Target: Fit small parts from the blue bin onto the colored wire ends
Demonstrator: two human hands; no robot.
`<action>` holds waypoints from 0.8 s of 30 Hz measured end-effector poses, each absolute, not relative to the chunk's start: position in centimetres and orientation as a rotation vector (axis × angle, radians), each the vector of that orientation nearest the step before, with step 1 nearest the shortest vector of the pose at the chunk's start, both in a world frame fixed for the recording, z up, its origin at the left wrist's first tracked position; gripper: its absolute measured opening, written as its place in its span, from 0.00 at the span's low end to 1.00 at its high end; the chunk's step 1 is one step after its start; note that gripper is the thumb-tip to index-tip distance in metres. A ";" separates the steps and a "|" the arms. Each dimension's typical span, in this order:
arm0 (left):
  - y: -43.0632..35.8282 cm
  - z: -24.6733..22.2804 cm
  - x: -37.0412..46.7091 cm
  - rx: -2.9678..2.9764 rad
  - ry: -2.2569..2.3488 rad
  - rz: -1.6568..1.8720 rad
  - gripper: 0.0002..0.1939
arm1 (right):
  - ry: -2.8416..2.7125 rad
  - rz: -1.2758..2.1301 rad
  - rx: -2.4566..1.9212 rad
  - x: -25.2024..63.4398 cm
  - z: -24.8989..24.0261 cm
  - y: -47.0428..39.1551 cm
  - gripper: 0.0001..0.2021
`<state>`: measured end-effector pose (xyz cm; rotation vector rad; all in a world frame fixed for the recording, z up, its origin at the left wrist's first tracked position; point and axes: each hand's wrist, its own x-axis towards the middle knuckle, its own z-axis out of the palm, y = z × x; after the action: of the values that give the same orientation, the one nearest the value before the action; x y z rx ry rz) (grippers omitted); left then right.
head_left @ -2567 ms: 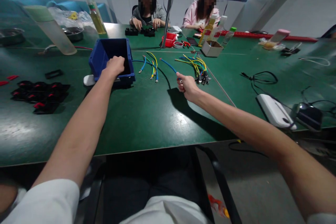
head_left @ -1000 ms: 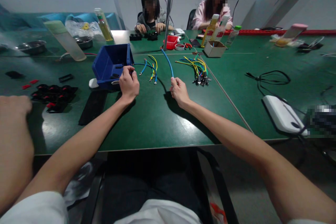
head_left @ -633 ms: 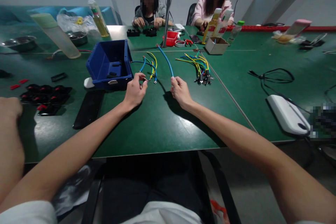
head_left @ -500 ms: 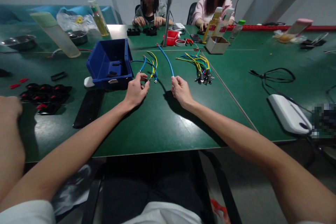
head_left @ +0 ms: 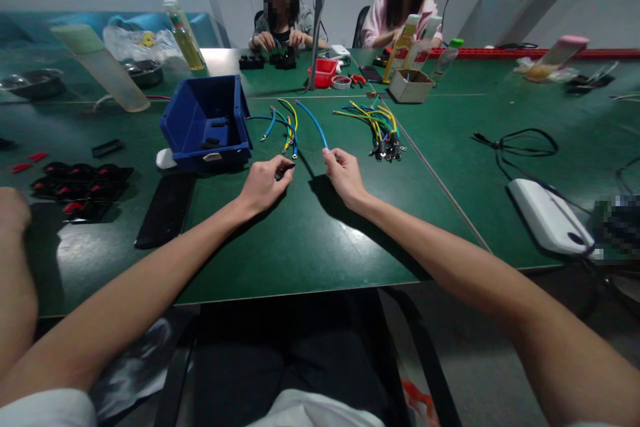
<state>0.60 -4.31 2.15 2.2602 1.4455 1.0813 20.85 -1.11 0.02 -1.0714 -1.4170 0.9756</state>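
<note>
A blue wire (head_left: 314,121) is pinched near its lower end by my right hand (head_left: 346,177), its free end pointing up and away. Between the thumb and fingertips of my left hand (head_left: 266,184) is a small black piece (head_left: 286,166), mostly covered by the fingers. Just beyond that hand lie loose blue and yellow-green wires (head_left: 289,125) with ring terminals. To the right, a bundle of yellow, blue and green wires (head_left: 384,125) rests with black sleeves and ring terminals at its near end.
A blue bin (head_left: 206,121) with small black pieces inside stands left, beside a black phone (head_left: 166,211). Black parts with red bits (head_left: 80,185) sit farther left. A white power bank (head_left: 549,215) with a cable lies right. Two people work across the table, and another person's arm (head_left: 15,267) shows at left.
My left hand has drawn slightly nearer to me and rightward with the small black piece, leaving the short blue wire lying on the table. My right hand keeps its hold on the blue wire.
</note>
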 end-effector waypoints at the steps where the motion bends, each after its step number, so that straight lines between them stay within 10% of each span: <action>1: -4.4 2.2 0.6 2.265 1.441 1.069 0.11 | -1.424 0.961 -1.076 20.9 0.0 -1.1 0.25; 24: -5.4 2.5 1.5 2.308 1.385 1.084 0.11 | -1.426 1.109 -0.929 20.6 1.8 -2.7 0.22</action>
<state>1.46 -5.44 2.47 2.3083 1.3848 1.0835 20.57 -2.75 1.76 -0.9286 -1.4255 1.1087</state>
